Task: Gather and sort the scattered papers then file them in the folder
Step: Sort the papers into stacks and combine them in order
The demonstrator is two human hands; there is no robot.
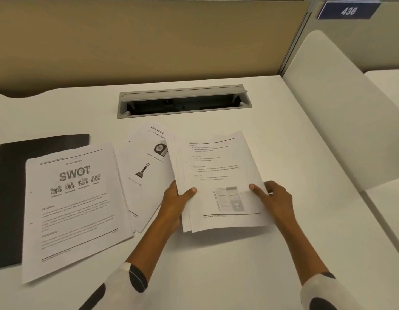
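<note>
On the white table, a black folder lies far left, partly under the SWOT stack. An awards page sits beside it. The left hand and right hand each close their grip on a sheaf, thumbs on top.

Bench is bare at 6 o'clock btwn my arms and out to 3, easy passage. At 9, SWOT stack over black folder blocks the left. At 12, open cable slot, then partition wall. White divider closes 2 o'clock.
</note>
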